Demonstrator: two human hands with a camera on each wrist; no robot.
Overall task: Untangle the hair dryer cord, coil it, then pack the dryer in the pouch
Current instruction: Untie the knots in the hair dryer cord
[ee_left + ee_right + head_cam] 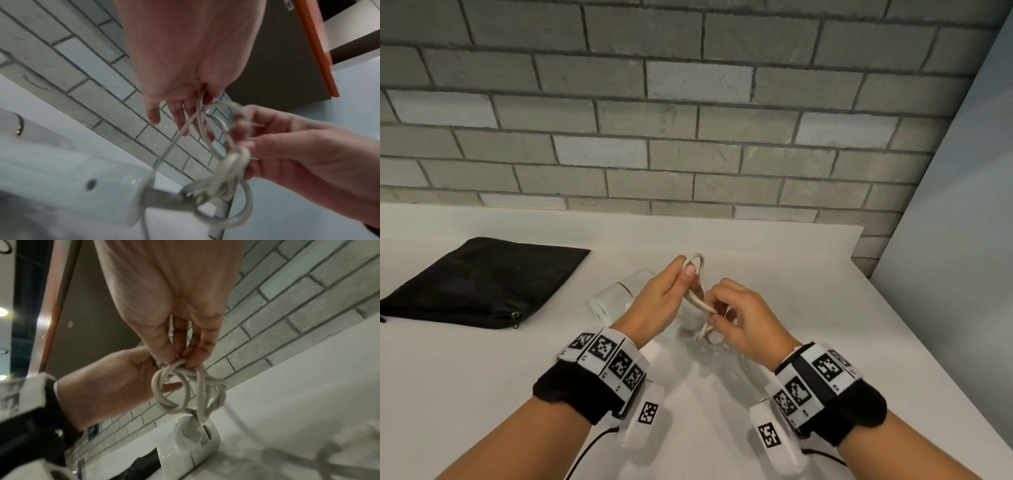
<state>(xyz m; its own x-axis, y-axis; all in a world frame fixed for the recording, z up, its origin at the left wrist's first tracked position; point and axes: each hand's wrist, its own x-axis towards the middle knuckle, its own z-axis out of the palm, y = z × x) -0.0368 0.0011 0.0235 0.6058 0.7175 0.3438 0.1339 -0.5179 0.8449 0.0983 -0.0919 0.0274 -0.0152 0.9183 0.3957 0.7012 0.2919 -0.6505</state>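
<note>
A white hair dryer (pixel 616 298) lies on the white counter (pixel 482 394), partly hidden behind my left hand. Its off-white cord (pixel 697 298) is lifted above the counter in a tangle of loops (pixel 176 394). My left hand (pixel 671 291) pinches an upper loop (pixel 695 262) between thumb and fingers. My right hand (pixel 736 315) pinches the knotted part (pixel 232 162) just below and to the right. More cord (pixel 705 335) hangs down to the dryer's handle end (pixel 191 430). The black zip pouch (pixel 482 284) lies flat at the left.
A grey brick wall (pixel 688 120) runs behind the counter. A pale wall (pixel 962 240) stands beyond the counter's right edge (pixel 928 342). Loose cord (pixel 236 417) trails over the counter toward the front right.
</note>
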